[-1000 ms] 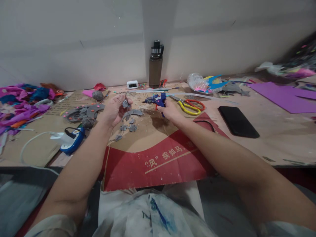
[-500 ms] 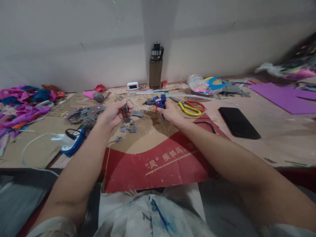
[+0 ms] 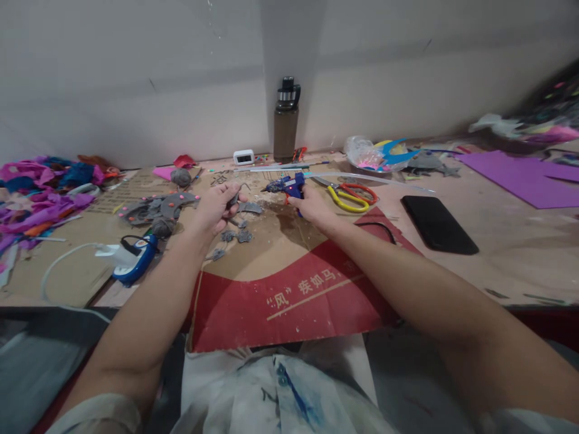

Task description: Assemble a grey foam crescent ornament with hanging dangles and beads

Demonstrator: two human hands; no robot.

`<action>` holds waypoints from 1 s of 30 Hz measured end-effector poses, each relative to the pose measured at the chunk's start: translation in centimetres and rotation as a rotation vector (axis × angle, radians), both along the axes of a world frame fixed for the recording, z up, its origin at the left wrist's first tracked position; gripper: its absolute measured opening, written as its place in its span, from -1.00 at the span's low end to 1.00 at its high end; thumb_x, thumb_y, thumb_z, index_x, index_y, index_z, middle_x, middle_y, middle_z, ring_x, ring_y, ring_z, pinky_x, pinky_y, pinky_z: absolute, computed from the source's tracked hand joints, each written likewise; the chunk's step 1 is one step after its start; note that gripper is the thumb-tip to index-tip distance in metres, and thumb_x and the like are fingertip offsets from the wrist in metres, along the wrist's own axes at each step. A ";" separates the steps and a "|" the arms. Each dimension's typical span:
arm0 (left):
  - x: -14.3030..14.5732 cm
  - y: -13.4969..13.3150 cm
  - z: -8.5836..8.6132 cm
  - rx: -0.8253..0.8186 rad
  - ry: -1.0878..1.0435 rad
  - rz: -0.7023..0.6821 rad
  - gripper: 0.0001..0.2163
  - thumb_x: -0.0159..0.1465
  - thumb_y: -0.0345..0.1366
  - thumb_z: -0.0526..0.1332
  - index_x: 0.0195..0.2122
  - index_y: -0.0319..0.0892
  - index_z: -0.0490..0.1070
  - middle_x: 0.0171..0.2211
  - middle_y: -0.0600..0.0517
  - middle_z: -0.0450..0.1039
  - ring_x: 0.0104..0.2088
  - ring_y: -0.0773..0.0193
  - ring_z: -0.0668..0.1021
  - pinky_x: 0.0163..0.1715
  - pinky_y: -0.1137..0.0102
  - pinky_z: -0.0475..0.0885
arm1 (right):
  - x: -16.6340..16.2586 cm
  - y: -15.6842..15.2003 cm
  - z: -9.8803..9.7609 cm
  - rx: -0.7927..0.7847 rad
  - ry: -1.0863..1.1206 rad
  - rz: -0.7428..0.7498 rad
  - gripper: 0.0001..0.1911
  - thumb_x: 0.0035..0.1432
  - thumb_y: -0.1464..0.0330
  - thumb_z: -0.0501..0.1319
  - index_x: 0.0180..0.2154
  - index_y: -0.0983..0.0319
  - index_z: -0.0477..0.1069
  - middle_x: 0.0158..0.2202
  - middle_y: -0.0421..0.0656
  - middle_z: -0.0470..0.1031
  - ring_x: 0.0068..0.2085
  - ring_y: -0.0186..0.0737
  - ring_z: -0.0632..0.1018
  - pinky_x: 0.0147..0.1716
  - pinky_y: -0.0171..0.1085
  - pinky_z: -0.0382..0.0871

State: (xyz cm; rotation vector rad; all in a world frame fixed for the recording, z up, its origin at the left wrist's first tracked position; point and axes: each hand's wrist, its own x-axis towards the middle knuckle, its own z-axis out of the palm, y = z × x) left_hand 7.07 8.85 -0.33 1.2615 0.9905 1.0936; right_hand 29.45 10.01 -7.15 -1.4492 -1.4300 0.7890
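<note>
My right hand (image 3: 311, 205) is wrapped round the handle of a blue hot glue gun (image 3: 289, 185), whose nozzle points left. A long clear glue stick (image 3: 375, 179) trails from its back to the right. My left hand (image 3: 221, 208) is closed on a small grey piece (image 3: 234, 198) with a thin bent stem (image 3: 245, 185) sticking out. What exactly the piece is, I cannot make out. Just below that hand, several small grey flower-shaped pieces (image 3: 244, 235) lie on the cardboard. A curved grey strip (image 3: 250, 207) lies between my hands.
Red-and-brown cardboard (image 3: 289, 313) covers the table's front. Scissors with yellow and red handles (image 3: 348, 199) and a black phone (image 3: 438, 224) lie right. A bottle (image 3: 285, 126) stands by the wall. A blue power strip (image 3: 136, 265) and coloured scraps (image 3: 45, 181) are left.
My left hand has shifted slightly right and turned the grey piece with its stem. The right hand and the glue gun have stayed in place.
</note>
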 end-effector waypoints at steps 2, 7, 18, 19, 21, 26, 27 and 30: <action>0.1 -0.1 0.0 -0.024 -0.007 0.017 -0.79 0.19 -0.26 0.23 -0.51 -0.24 0.28 -0.64 0.13 0.33 -0.77 0.60 0.21 -0.82 0.63 -0.09 | 0.0 -0.1 0.1 -0.002 0.004 0.006 -0.86 -0.02 0.36 0.17 -0.33 0.21 0.32 -0.36 -0.14 0.42 -0.27 -0.15 0.47 -0.17 -0.07 0.37; 0.2 -0.1 0.1 -0.055 -0.053 0.050 -0.88 0.18 -0.35 0.21 -0.45 -0.25 0.30 -0.55 0.08 0.41 -0.74 0.59 0.27 -0.82 0.64 -0.07 | -0.1 -0.1 0.2 0.001 0.015 0.000 -0.85 -0.03 0.36 0.18 -0.33 0.22 0.31 -0.33 -0.11 0.43 -0.23 -0.13 0.47 -0.14 -0.06 0.36; -0.2 0.1 0.2 -0.142 -0.088 0.004 -0.93 0.15 -0.39 0.21 -0.34 -0.28 0.37 -0.48 0.01 0.46 -0.63 0.50 0.40 -0.75 0.64 0.12 | -0.1 -0.3 0.3 0.007 -0.024 -0.014 -0.82 -0.03 0.36 0.18 -0.30 0.24 0.30 -0.33 -0.11 0.42 -0.23 -0.14 0.46 -0.16 -0.11 0.35; -0.2 0.1 0.3 -0.129 -0.085 0.005 -0.93 0.14 -0.42 0.22 -0.34 -0.28 0.37 -0.47 0.01 0.47 -0.61 0.50 0.41 -0.75 0.64 0.13 | -0.1 -0.4 0.4 0.002 -0.030 -0.015 -0.83 -0.02 0.36 0.17 -0.31 0.23 0.30 -0.34 -0.11 0.41 -0.24 -0.15 0.46 -0.17 -0.12 0.35; -0.3 0.1 0.4 -0.099 -0.086 0.036 -0.92 0.12 -0.46 0.22 -0.34 -0.27 0.38 -0.46 0.01 0.47 -0.60 0.50 0.42 -0.74 0.65 0.15 | -0.1 -0.4 0.4 -0.007 -0.040 -0.011 -0.85 -0.02 0.36 0.17 -0.33 0.23 0.29 -0.36 -0.13 0.41 -0.26 -0.16 0.46 -0.18 -0.13 0.36; -0.4 0.2 0.4 -0.064 -0.060 0.106 -0.96 0.17 -0.45 0.19 -0.34 -0.27 0.38 -0.44 0.00 0.51 -0.58 0.47 0.49 -0.76 0.65 0.17 | -0.1 -0.3 0.3 -0.005 -0.048 -0.016 -0.86 -0.01 0.36 0.17 -0.33 0.22 0.29 -0.37 -0.13 0.42 -0.26 -0.15 0.47 -0.20 -0.12 0.37; -0.3 0.2 0.3 -0.070 -0.051 0.105 -0.97 0.17 -0.45 0.19 -0.34 -0.27 0.38 -0.43 -0.01 0.52 -0.58 0.46 0.50 -0.77 0.65 0.17 | -0.1 -0.2 0.3 -0.005 -0.049 -0.019 -0.85 -0.01 0.35 0.17 -0.32 0.22 0.29 -0.36 -0.13 0.42 -0.26 -0.15 0.47 -0.20 -0.12 0.37; -0.2 0.1 0.0 -0.113 -0.047 0.107 -0.97 0.20 -0.45 0.17 -0.34 -0.28 0.38 -0.41 -0.04 0.54 -0.57 0.42 0.53 -0.78 0.65 0.18 | -0.1 -0.1 0.2 -0.012 -0.060 -0.023 -0.84 -0.01 0.35 0.18 -0.32 0.23 0.30 -0.35 -0.11 0.42 -0.25 -0.14 0.48 -0.20 -0.11 0.37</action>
